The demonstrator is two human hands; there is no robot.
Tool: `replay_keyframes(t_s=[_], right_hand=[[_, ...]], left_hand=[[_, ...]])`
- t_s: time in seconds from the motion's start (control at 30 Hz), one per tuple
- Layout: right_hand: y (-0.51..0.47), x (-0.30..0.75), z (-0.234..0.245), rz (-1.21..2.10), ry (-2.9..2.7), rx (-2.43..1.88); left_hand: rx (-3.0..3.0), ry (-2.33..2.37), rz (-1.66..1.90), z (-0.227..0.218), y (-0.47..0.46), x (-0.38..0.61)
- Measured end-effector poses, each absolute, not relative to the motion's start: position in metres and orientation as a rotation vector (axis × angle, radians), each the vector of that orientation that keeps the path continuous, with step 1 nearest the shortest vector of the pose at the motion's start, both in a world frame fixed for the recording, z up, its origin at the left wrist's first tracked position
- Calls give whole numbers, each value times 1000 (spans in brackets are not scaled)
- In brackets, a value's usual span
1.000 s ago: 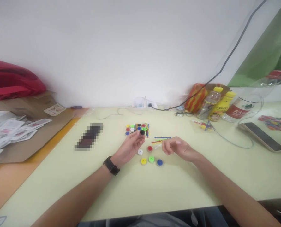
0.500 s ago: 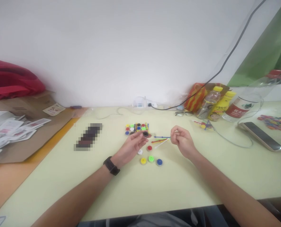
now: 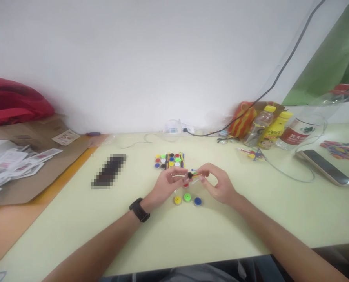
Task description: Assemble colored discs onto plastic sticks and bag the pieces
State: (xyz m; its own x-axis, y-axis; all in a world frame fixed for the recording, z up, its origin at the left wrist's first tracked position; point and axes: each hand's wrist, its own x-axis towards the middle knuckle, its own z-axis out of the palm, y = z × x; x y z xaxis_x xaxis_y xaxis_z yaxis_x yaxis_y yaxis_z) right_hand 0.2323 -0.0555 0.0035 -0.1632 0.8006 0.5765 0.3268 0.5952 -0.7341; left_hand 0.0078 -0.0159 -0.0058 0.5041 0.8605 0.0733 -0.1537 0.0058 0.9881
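My left hand (image 3: pixel 170 184) pinches a small round piece with a black top (image 3: pixel 190 175) between thumb and fingers. Meeting it from the other side, my right hand (image 3: pixel 217 183) grips a thin yellowish-green plastic stick (image 3: pixel 196 174), whose end is at the black top; whether it sits inside, I cannot tell. Below the hands lie similar round pieces: a yellow one (image 3: pixel 177 200), a green one (image 3: pixel 187 197) and a blue one (image 3: pixel 198 201). A red piece (image 3: pixel 186 185) is partly covered by my fingers. Part of a white stick (image 3: pixel 195 181) shows under the hands.
Rows of coloured round pieces (image 3: pixel 163 161) and sticks lie behind my left hand. Bottles (image 3: pixel 265 131), a phone (image 3: pixel 324 167), glasses (image 3: pixel 227 140) and a bag of small parts (image 3: pixel 251 154) are on the right. Cardboard (image 3: pixel 45 164) with white packets (image 3: pixel 24 160) is on the left.
My right hand has moved left to the black-topped piece, bringing a thin stick against it. My left hand has turned and shifted slightly toward the right hand.
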Motion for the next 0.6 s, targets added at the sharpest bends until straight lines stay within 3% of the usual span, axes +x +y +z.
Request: replay_keyframes(t_s=[0.23,0.6], right_hand=[[-53,232,-1,471,-1801,-948],[-52,233,-7,632,-1849,-972]], left_hand=[[1415,696,1007,-6,-22,14],[1587,636,1123,-15,-20,14]])
